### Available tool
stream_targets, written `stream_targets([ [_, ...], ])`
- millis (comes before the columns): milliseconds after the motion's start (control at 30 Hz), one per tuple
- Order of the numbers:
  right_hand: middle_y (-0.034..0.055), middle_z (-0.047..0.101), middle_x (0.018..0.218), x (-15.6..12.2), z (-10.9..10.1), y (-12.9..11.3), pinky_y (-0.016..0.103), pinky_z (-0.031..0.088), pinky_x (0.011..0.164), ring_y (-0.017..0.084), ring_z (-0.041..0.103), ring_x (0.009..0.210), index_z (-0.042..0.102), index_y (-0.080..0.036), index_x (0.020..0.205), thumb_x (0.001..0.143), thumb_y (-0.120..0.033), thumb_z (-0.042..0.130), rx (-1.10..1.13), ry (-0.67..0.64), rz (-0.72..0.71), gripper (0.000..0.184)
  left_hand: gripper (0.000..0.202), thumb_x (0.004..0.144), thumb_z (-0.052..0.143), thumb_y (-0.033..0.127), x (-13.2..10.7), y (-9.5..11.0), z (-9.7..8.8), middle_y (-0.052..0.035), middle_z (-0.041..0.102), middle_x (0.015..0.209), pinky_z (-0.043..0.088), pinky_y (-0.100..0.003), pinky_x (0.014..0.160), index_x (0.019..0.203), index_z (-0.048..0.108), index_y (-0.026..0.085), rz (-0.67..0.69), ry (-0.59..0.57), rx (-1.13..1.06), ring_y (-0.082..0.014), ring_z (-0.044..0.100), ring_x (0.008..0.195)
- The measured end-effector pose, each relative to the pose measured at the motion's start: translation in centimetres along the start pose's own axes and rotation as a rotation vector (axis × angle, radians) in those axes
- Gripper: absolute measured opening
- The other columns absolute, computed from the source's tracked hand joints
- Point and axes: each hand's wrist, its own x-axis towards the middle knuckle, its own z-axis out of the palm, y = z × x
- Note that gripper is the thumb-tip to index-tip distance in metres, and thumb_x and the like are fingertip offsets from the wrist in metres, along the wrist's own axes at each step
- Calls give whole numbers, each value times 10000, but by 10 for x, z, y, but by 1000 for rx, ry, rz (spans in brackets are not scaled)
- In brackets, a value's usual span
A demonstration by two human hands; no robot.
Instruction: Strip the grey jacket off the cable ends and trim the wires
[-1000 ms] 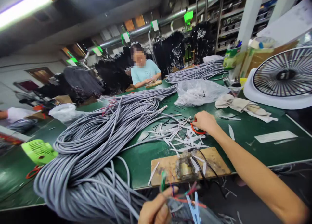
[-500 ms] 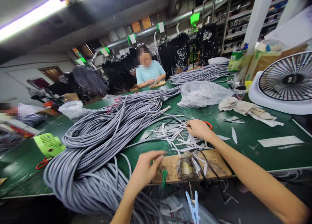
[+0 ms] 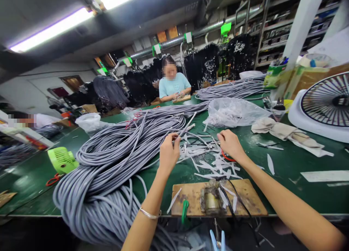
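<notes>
My left hand point(image 3: 169, 150), with a bracelet on its wrist, closes around a thin grey cable point(image 3: 188, 123) whose free end points up and to the right. To the right, my right hand point(image 3: 231, 144) has its fingers curled together over the scraps; whatever lies between them is hidden. A red-orange scissor handle point(image 3: 228, 157) shows just under that hand, and I cannot tell whether it is gripped. White strips point(image 3: 209, 163) lie scattered below and between both hands. Nearer me, a wooden board point(image 3: 188, 192) carries a small metal device point(image 3: 212, 200) with black cords.
Coiled grey cables point(image 3: 117, 152) cover the left side of the green table point(image 3: 286, 192). A plastic bag point(image 3: 234, 112), a cloth point(image 3: 289, 132) and a white fan point(image 3: 316, 116) stand rightward. A green fan point(image 3: 62, 160) is left. A co-worker point(image 3: 174, 85) sits opposite.
My left hand has moved from beside the board up to the cables and taken hold of a grey one. My right hand has shifted slightly; the scissor handle now shows below it.
</notes>
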Motion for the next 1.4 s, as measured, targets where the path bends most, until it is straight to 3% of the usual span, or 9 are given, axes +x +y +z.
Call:
stream_targets([
  [133, 48, 614, 745, -1, -6, -8, 229, 408, 593, 136, 545, 634, 573, -133, 903, 893, -360, 250, 210, 105, -22, 395, 263, 786, 538, 252, 10, 30, 2, -27, 602, 759, 379, -219, 571, 1039, 590, 204, 108, -90, -209, -133, 529, 627],
  [267, 33, 614, 756, -10, -12, -23, 212, 383, 537, 123, 520, 625, 614, -123, 875, 798, -472, 462, 619, 56, -70, 388, 189, 792, 522, 204, 0, 46, 21, -58, 629, 785, 402, -238, 615, 920, 659, 185, 210, -147, -305, -150, 553, 678],
  [367, -1, 557, 614, -17, -12, -32, 207, 341, 496, 97, 458, 545, 639, -125, 742, 764, -444, 531, 812, -14, -58, 337, 205, 799, 515, 206, -14, 44, 27, -67, 626, 805, 413, -245, 617, 941, 663, 189, 187, -206, -326, -150, 557, 675],
  [467, -18, 512, 530, -21, -8, -38, 207, 339, 498, 87, 442, 514, 601, -135, 609, 754, -415, 554, 878, 30, 3, 319, 206, 789, 536, 207, -24, 38, 26, -61, 640, 824, 427, -243, 635, 954, 659, 192, 139, -221, -301, -147, 569, 697],
  [733, -5, 571, 573, -26, 9, -58, 224, 414, 555, 100, 513, 536, 601, -138, 663, 661, -362, 666, 1109, -18, 121, 233, 164, 801, 521, 217, -33, 32, 23, -32, 645, 731, 432, -237, 626, 879, 656, 167, 57, -124, -322, -127, 564, 636],
  [900, -16, 529, 556, -29, 11, -65, 214, 383, 494, 96, 475, 507, 600, -141, 670, 700, -397, 622, 925, -50, 58, 259, 178, 800, 528, 244, -34, 33, 20, -35, 634, 723, 410, -220, 570, 877, 661, 155, -9, -119, -408, -114, 533, 600],
  [1100, 10, 569, 661, -44, 3, -67, 227, 380, 551, 121, 500, 587, 617, -164, 881, 801, -371, 527, 340, 188, -109, 240, 227, 812, 514, 261, -34, 36, 16, -33, 627, 748, 395, -212, 553, 972, 649, 173, -59, -50, -437, -103, 511, 590],
  [1233, 17, 581, 651, -53, 3, -69, 220, 361, 577, 107, 499, 584, 602, -159, 728, 868, -253, 432, 229, 269, -273, 239, 214, 808, 517, 238, -34, 36, 12, -27, 606, 716, 377, -205, 521, 956, 652, 162, -38, -8, -414, -93, 481, 558],
  [1400, 6, 555, 589, -55, 5, -68, 219, 329, 545, 97, 468, 536, 601, -154, 686, 845, -237, 474, 164, 279, -315, 219, 197, 802, 522, 205, -34, 37, 11, -12, 583, 700, 357, -190, 485, 942, 651, 155, 3, 12, -404, -73, 445, 526],
])
